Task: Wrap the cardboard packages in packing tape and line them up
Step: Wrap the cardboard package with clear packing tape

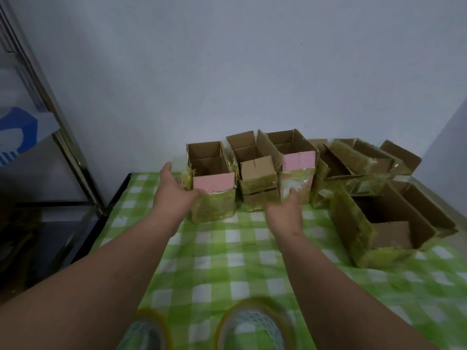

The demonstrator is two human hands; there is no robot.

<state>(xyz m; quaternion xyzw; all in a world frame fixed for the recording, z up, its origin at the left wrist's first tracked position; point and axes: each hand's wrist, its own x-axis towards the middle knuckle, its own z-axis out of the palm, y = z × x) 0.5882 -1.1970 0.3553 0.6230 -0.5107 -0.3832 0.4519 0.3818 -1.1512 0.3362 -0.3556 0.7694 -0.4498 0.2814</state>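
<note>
Boxes (252, 178), small cardboard ones with their tops open and the lower halves covered in shiny yellowish tape, stand side by side in a row at the far edge of the table (227, 261), right up against the pale wall (227, 59). Only one view here, from the head camera looking down.

Left hand (174, 193) is against the left side of the leftmost box (212, 188), the one with a pink flap. Palm faces the box, fingers look straight and close together, thumb up on top. Right hand (288, 208) reaches to the front of the third box (298, 183), also with a pink flap; its fingertips touch the taped front near the bottom, but it's blurry, so I can't tell if they're spread or pressed together. The plain brown box sits between those two.

Off to the right there's a looser bunch of bigger open boxes (389, 218), also taped, tilted and overlapping, not in the row.

Table has a green and white checked cloth. Two rolls of clear tape (255, 327) lie at the near edge, between the forearms, pretty blurred. A metal shelf frame (50, 117) stands on the left.
</note>
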